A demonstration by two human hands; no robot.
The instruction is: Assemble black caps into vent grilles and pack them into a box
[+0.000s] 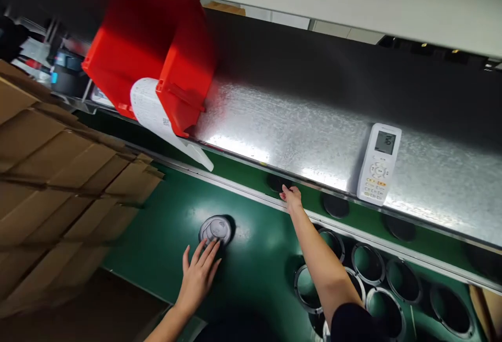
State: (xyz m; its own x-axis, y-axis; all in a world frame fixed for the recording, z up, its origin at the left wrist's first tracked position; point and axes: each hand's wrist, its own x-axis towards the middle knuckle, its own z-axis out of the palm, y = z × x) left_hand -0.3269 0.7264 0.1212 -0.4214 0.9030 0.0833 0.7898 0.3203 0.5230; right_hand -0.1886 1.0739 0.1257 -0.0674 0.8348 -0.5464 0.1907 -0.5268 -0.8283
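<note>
1 left grip [197, 276] touches a grey round part [216, 227].

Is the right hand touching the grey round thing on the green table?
Apart. The head view shows bare green table between the right hand, up by the shelf edge, and the grey round thing.

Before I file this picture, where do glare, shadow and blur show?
Head view, upper half: glare on the metal shelf, darkness toward its back; head view, lower middle: dark shadow beside the grey round part; head view, left: cardboard blurred, the remote control at right crisper.
</note>
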